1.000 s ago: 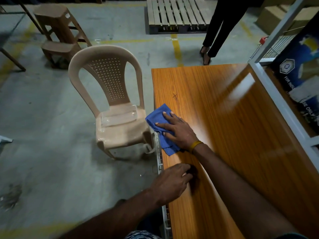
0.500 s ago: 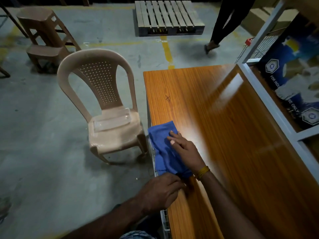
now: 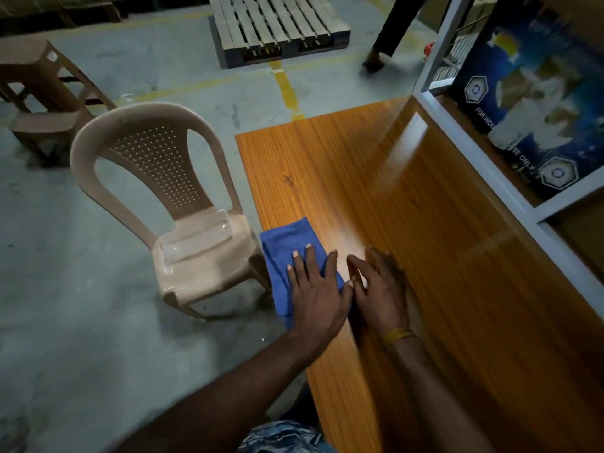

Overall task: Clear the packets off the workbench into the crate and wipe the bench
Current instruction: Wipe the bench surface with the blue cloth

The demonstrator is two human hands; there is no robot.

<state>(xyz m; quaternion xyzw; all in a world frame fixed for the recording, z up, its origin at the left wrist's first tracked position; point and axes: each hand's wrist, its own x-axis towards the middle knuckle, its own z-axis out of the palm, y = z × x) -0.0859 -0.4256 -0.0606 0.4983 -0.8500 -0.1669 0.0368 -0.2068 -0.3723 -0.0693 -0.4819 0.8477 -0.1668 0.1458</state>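
Left hand (image 3: 313, 289) lying flat, fingers (image 3: 309, 259) extended and pressing down on blue cloth (image 3: 287, 253), gripping nothing. Thumb reaching rightward, touching or nearly touching the right hand (image 3: 379, 289). Right hand likewise released, fingers straight and slightly spread, resting palm-down on the bare wood just beside the cloth; outline blurred. Yellow band (image 3: 397, 335) circling the right wrist.

Cloth lying folded at the left edge of the workbench (image 3: 457, 256), one portion overhanging that edge toward the floor. Glossy orange wood grain reflecting overhead light; small dark cross mark (image 3: 288, 179) showing farther along the surface.

Beige plastic chair (image 3: 183, 204) standing just beside the bench on the left, clear plastic tray (image 3: 196, 238) lying on its seat. Brown step stool (image 3: 42, 99) standing well apart at far left. Wooden pallet (image 3: 277, 26) resting on the concrete floor beyond. Grey metal shelf frame (image 3: 483, 158) bordering the bench on the right, blue printed box (image 3: 529, 99) sitting inside it. Another person's leg and foot (image 3: 385, 44) appearing near the pallet.
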